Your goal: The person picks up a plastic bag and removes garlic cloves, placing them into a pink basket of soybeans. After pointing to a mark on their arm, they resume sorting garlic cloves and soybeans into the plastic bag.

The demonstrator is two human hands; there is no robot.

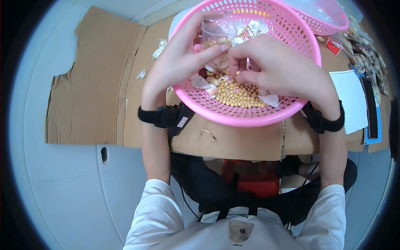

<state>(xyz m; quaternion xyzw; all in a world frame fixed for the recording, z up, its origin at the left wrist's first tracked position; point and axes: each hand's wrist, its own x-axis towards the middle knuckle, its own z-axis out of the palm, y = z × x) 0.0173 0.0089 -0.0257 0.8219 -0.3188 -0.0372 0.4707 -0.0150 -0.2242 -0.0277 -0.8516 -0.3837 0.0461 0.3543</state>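
My left hand (183,54) is wrapped around a clear plastic cup (213,30), tilted inside the pink basket (250,120). Several soybeans show through the cup's wall. Close beside it, my right hand (275,68) is closed in a pinch, with a pale soybean (238,73) showing at its fingertips. Beneath both hands, a heap of soybeans (241,95) covers the basket's bottom. Mixed in are a garlic clove (211,91) and papery garlic skins (270,100). Part of the heap is hidden by my hands.
Cardboard (237,143) covers the table, with a raised cardboard sheet (91,83) on the left. A second pink basket (329,18) stands at the back right, near a small red packet (333,46). A notebook (349,100) lies on the right.
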